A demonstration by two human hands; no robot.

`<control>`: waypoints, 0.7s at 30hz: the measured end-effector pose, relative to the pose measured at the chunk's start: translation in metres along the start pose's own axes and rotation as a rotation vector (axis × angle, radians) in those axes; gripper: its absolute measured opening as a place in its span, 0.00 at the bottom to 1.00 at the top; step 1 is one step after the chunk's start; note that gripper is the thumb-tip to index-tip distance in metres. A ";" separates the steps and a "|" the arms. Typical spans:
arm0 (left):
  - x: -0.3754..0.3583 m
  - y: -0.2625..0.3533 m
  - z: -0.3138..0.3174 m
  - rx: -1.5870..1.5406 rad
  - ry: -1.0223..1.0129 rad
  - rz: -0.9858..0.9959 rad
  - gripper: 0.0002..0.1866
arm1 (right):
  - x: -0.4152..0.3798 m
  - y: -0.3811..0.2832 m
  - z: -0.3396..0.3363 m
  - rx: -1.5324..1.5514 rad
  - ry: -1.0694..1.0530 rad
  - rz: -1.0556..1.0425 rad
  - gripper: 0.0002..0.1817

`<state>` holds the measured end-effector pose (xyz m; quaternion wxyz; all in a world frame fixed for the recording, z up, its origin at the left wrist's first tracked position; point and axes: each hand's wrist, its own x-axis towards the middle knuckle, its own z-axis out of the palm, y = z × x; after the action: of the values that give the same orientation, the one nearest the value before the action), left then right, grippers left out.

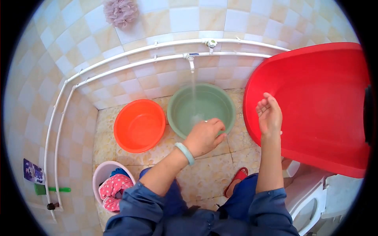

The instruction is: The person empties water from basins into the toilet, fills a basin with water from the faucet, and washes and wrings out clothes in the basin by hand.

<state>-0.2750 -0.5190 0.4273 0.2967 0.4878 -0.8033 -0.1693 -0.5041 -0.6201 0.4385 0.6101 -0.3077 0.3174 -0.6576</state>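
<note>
My left hand [202,137], with a pale green bangle [184,153] on its wrist, hangs over the near rim of a green basin [175,109]. Its fingers are loosely bent with a gap before the thumb, and I see nothing in them. Water runs from a white tap [191,65] into the basin, which has water in it. Held up to the right of the basin is my right hand [270,115], its palm turned inward and fingers loosely curved, holding nothing. Behind it stands a large red tub [315,106].
An orange basin [140,125] sits left of the green one. A pink bucket [96,181] holds clothes, including a pink dotted garment [115,188]. White pipes [130,54] run along the tiled wall. A green brush [59,189] hangs at the left; a white appliance [311,196] stands lower right.
</note>
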 end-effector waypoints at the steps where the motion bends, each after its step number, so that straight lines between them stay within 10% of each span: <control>1: 0.000 -0.008 0.007 -0.016 0.015 -0.040 0.10 | -0.005 0.005 0.003 -0.134 -0.176 -0.020 0.09; 5: 0.005 -0.030 0.031 -0.097 -0.220 -0.241 0.15 | -0.048 0.016 0.036 -1.042 -0.965 -0.068 0.25; 11: -0.029 -0.021 0.082 -0.207 -0.195 0.283 0.19 | -0.077 0.043 0.051 -1.143 -1.368 0.133 0.39; 14: -0.040 0.001 0.069 -0.323 -0.441 0.173 0.21 | -0.088 0.041 0.061 -1.084 -1.364 0.470 0.41; 21: -0.062 0.014 0.060 -0.396 -0.507 0.172 0.23 | -0.112 0.064 0.066 -1.128 -1.564 0.286 0.40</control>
<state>-0.3012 -0.4587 0.3700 0.1897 0.2935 -0.8413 -0.4124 -0.4059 -0.5142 0.4262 0.4859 -0.8628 0.1256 0.0611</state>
